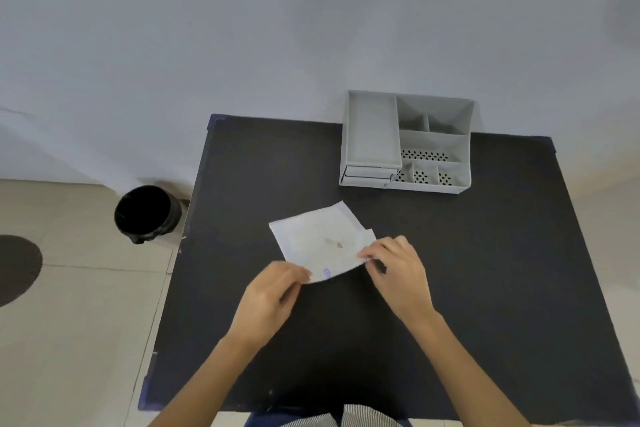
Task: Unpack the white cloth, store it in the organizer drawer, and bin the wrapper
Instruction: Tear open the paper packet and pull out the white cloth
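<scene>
A flat white packet (320, 241), the wrapped cloth with a small brown mark and blue print, lies on the black table (485, 253) near its middle. My left hand (273, 291) pinches the packet's near left corner. My right hand (398, 270) pinches its near right edge, where a flap is lifted. The grey organizer (405, 140) stands at the table's far edge, with two shut drawers (369, 175) at its lower left. A black bin (147, 213) with a dark liner sits on the floor left of the table.
The organizer has several open compartments, some with perforated floors. A pale wall rises behind the table. The tiled floor on the left carries a dark round mat (15, 267). Bare table surface lies right of and in front of my hands.
</scene>
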